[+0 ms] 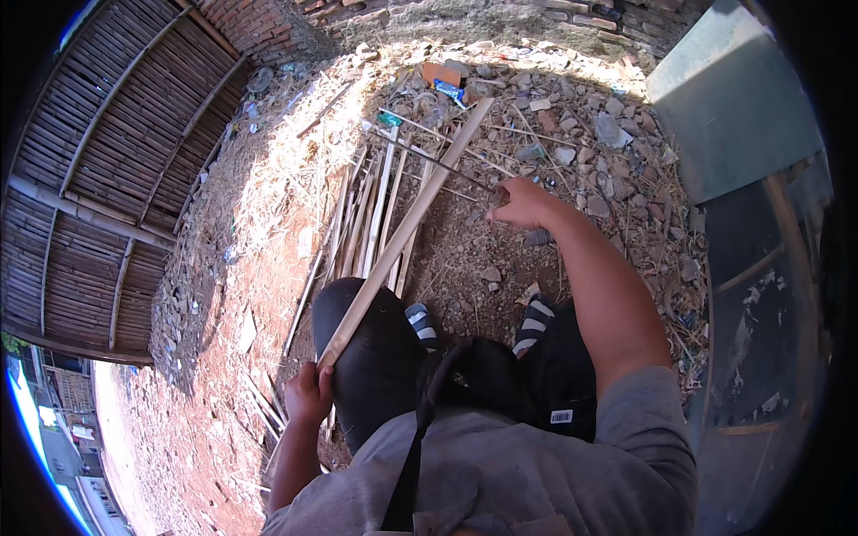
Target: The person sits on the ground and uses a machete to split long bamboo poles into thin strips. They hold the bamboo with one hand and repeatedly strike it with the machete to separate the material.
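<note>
My left hand (308, 393) is closed round the near end of a long, pale bamboo strip (386, 257). The strip slants across my left thigh and away to the upper right. Out in front, my right hand (525, 204) grips the handle of a long knife (460, 171). Its thin, dark blade points to the upper left and crosses the far part of the strip; whether the two touch I cannot tell. Beneath and left of the strip, several split bamboo pieces (362, 214) lie in a loose bundle on the ground.
Rubble and stones (590, 152) cover the ground ahead and to the right, with a blue wrapper (450, 91) among them. A woven bamboo wall (107, 116) stands at left, a brick wall (500, 27) at the back. Grey panels (733, 107) rise close on the right. My sandalled feet (534, 323) are just ahead.
</note>
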The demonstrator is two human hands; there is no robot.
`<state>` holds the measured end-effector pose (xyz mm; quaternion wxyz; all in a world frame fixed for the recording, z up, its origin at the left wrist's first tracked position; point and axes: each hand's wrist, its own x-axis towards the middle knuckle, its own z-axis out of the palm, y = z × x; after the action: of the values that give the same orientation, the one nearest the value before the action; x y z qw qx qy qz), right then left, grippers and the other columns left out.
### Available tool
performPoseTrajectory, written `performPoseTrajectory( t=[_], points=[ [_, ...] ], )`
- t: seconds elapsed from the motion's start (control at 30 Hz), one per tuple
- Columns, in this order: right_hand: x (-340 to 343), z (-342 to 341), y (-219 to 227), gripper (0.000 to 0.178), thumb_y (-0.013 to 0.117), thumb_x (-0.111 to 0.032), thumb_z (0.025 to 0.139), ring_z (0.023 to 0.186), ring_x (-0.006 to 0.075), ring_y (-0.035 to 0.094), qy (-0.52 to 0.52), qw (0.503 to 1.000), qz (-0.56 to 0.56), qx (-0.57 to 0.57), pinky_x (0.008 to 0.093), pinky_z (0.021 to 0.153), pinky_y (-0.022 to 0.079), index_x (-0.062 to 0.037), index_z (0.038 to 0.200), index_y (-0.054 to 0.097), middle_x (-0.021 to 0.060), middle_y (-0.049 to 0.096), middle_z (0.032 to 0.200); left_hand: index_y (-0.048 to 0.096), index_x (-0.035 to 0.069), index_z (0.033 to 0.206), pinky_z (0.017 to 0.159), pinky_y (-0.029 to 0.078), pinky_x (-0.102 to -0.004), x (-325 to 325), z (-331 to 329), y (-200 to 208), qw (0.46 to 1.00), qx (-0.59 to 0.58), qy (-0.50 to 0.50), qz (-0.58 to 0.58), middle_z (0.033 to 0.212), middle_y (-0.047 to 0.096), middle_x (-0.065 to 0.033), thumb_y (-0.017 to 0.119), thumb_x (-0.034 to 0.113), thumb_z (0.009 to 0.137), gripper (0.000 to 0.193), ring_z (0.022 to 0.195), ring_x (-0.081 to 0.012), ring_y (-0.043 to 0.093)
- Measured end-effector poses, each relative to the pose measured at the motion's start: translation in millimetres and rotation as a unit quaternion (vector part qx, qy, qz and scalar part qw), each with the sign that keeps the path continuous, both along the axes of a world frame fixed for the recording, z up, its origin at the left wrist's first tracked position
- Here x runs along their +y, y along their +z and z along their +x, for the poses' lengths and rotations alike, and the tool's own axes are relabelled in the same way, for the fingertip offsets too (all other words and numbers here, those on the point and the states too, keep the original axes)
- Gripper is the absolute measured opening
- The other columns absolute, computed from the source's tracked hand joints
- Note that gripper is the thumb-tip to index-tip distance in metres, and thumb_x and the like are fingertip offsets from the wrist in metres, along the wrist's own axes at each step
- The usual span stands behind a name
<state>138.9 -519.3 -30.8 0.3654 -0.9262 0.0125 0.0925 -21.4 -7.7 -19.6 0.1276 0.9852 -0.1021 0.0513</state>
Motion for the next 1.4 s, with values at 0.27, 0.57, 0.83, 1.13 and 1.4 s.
performPoseTrajectory(
  t=[0.27,0.57,0.83,1.13,1.4],
  points=[
    [53,-20,27,0.041,0.075,-0.031,0.078,0.097,0.0342,0.069,0.22,0.969,-0.108,0.021,0.0449,0.084,0.053,-0.0034,0.108,0.069,0.0196,0.071,0.101,0.055,0.005,0.08,0.053,0.047,-0.0525,-8,-3,12,0.999,0.005,-0.003,0.04,0.065,0.061,-0.021,0.063,0.034,0.096,0.034,0.06,-0.0448,0.063],
    [1,-2,11,0.045,0.077,-0.033,0.075,0.096,0.0344,0.069,0.003,0.995,0.048,0.091,0.0436,0.084,0.054,-0.0025,0.107,0.068,0.0203,0.07,0.099,0.054,0.006,0.079,0.053,0.047,-0.0529,-1,1,-2,1.0,-0.013,0.0,0.012,0.065,0.061,-0.0216,0.063,0.033,0.096,0.034,0.06,-0.0454,0.063],
    [64,-26,49,0.035,0.069,-0.029,0.08,0.097,0.0351,0.068,0.268,0.946,-0.183,0.008,0.0465,0.086,0.054,-0.0076,0.108,0.069,0.015,0.071,0.1,0.055,0.005,0.08,0.054,0.047,-0.0527,-6,-3,10,1.0,0.013,0.001,0.014,0.064,0.061,-0.022,0.063,0.033,0.096,0.033,0.061,-0.0454,0.063],
    [0,-9,20,0.047,0.076,-0.033,0.079,0.098,0.0349,0.069,-0.024,1.0,-0.01,0.011,0.0426,0.086,0.054,-0.0011,0.112,0.067,0.0194,0.071,0.106,0.055,0.005,0.079,0.055,0.048,-0.053,-1,5,5,1.0,0.013,-0.016,0.01,0.065,0.062,-0.0212,0.063,0.035,0.096,0.035,0.063,-0.045,0.064],
    [66,-27,45,0.029,0.075,-0.032,0.079,0.088,0.0369,0.068,0.245,0.951,-0.188,-0.026,0.0462,0.078,0.054,-0.0093,0.095,0.066,0.0146,0.069,0.086,0.055,0.005,0.08,0.056,0.048,-0.0528,-3,0,12,0.999,0.018,-0.013,0.03,0.066,0.063,-0.0208,0.064,0.035,0.095,0.035,0.062,-0.0447,0.064]
  ],
)
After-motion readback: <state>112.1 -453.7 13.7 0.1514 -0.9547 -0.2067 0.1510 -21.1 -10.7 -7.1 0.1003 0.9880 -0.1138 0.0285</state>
